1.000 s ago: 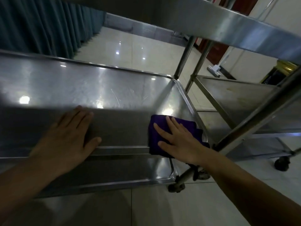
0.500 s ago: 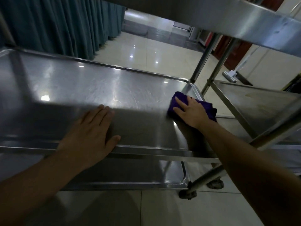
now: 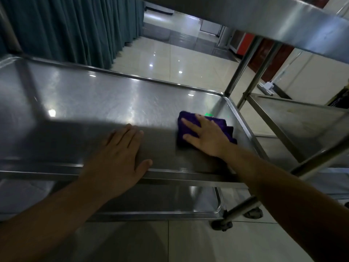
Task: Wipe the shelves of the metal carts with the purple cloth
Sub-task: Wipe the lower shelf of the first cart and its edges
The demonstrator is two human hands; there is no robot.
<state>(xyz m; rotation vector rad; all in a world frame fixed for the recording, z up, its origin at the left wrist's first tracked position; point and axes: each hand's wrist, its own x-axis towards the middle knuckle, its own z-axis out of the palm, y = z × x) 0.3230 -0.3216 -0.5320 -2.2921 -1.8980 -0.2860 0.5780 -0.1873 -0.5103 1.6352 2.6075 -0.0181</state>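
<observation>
A folded purple cloth lies on the right part of the middle shelf of a stainless steel cart. My right hand presses flat on the cloth with spread, straight fingers. My left hand rests palm down on the same shelf near its front rim, fingers straight, thumb at the edge. The cart's top shelf runs overhead and a lower shelf shows beneath.
A second metal cart stands close on the right, its shelf level with mine. Upright cart posts rise at the far right corner. Teal curtains hang at the back left. Glossy tiled floor lies beyond, and a caster wheel sits below.
My right hand has slid the cloth from the shelf's near right corner to the far right edge, then a little leftward. The view has shifted; my left hand stays flat on the shelf.
</observation>
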